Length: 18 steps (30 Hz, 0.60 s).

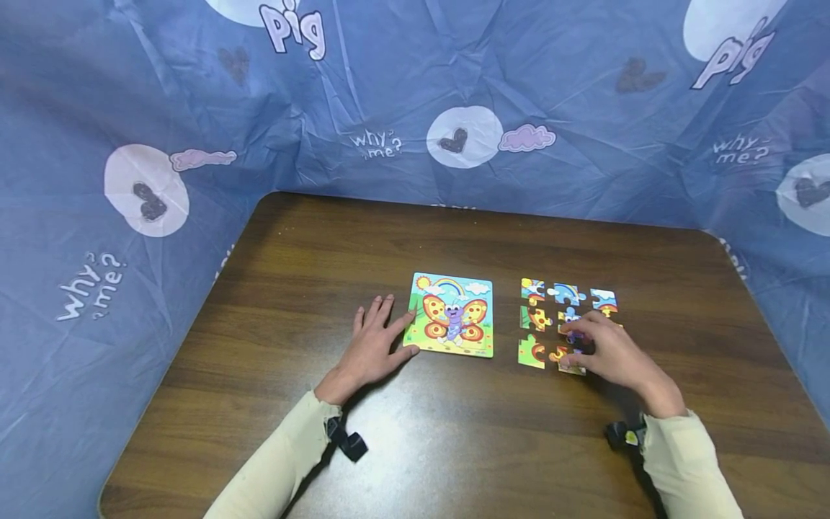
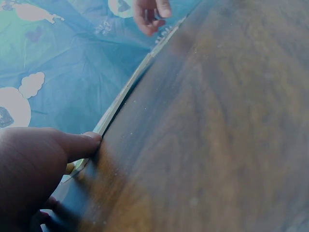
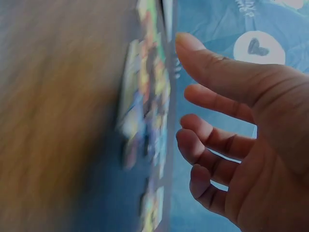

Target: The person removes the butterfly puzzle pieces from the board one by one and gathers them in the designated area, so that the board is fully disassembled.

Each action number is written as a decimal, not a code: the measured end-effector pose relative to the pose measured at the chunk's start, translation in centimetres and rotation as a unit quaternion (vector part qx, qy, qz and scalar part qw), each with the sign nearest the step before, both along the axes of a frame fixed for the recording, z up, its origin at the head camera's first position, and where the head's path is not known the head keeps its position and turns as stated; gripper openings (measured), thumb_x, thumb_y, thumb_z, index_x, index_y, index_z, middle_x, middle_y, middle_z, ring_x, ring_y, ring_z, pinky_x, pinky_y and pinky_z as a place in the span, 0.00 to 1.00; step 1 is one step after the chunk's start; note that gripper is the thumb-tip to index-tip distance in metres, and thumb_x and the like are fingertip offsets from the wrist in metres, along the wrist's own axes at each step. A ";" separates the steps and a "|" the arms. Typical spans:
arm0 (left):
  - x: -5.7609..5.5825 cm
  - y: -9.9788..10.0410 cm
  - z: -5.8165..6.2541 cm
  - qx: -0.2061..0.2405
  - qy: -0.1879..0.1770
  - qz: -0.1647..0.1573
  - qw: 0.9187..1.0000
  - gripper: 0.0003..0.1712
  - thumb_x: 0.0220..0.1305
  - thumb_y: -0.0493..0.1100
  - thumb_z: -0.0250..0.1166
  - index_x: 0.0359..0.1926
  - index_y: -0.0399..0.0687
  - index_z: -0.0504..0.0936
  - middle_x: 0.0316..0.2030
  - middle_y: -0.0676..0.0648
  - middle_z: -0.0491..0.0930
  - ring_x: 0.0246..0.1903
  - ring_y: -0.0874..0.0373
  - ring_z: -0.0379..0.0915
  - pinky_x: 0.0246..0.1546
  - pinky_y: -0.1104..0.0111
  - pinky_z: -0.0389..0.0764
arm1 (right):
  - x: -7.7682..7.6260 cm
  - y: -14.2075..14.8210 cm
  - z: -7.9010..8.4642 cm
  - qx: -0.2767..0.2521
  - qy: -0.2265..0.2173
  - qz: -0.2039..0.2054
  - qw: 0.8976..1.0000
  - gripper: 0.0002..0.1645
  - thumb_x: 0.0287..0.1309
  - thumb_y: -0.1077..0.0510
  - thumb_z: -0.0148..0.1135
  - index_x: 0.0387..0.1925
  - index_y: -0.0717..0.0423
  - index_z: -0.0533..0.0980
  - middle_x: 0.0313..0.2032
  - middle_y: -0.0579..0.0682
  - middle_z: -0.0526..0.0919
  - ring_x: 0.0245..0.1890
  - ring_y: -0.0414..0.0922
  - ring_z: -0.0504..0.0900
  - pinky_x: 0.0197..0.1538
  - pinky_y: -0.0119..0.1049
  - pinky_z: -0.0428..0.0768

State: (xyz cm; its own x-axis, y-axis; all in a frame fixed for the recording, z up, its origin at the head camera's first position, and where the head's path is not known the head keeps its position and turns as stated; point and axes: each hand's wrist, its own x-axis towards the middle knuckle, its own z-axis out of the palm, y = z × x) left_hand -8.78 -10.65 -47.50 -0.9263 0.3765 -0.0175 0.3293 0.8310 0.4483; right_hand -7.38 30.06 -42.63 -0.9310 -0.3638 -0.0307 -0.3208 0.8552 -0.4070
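Observation:
My left hand (image 1: 372, 349) lies on the table with fingers spread, thumb and index fingertips right at the left edge of a square butterfly picture board (image 1: 454, 317). The left wrist view shows that thumb (image 2: 79, 145) against the board's thin edge. My right hand (image 1: 612, 353) hovers over a group of loose jigsaw pieces (image 1: 534, 317), hiding several of them. In the right wrist view the right hand (image 3: 241, 116) has its fingers loosely bent and nothing between thumb and fingers; the jigsaw pieces (image 3: 154, 96) beside it look blurred.
Brown wood-grain table (image 1: 454, 447) with rounded corners carries everything. Blue printed cloth (image 1: 389, 94) hangs behind it and along both sides. Black straps (image 1: 346, 438) with small devices circle both wrists over pale sleeves (image 1: 275, 461).

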 end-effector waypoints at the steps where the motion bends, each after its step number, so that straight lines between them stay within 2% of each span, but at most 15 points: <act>1: 0.0 0.0 0.0 0.000 0.000 0.000 1.000 0.38 0.67 0.62 0.61 0.74 0.55 0.67 0.78 0.32 0.51 0.79 0.35 0.41 0.76 0.35 0.42 | -0.1 -0.3 0.2 -0.002 0.007 0.002 1.000 0.29 0.48 0.52 0.79 0.51 0.59 0.81 0.43 0.56 0.81 0.38 0.46 0.79 0.40 0.42 0.77; 5: 0.0 0.0 0.0 0.002 0.000 0.001 1.000 0.38 0.67 0.62 0.61 0.74 0.55 0.67 0.78 0.32 0.50 0.79 0.35 0.41 0.76 0.35 0.42 | -0.7 -1.8 1.0 -0.016 0.011 0.010 1.000 0.28 0.52 0.51 0.76 0.53 0.59 0.81 0.45 0.57 0.81 0.37 0.47 0.78 0.38 0.40 0.76; 8: 0.0 0.0 0.0 0.000 -0.003 0.000 1.000 0.39 0.67 0.62 0.61 0.74 0.55 0.66 0.78 0.32 0.50 0.79 0.35 0.41 0.76 0.35 0.42 | -1.2 -3.3 1.5 -0.026 0.004 0.014 1.000 0.27 0.55 0.52 0.74 0.55 0.58 0.80 0.48 0.57 0.81 0.41 0.50 0.79 0.41 0.44 0.79; 18: 0.0 0.0 0.1 -0.003 -0.005 0.000 1.000 0.38 0.67 0.62 0.61 0.74 0.56 0.66 0.78 0.32 0.51 0.79 0.35 0.41 0.76 0.36 0.42 | -2.9 -8.7 1.8 -0.064 -0.009 0.033 0.997 0.29 0.53 0.52 0.76 0.56 0.57 0.79 0.50 0.57 0.80 0.48 0.54 0.80 0.48 0.50 0.81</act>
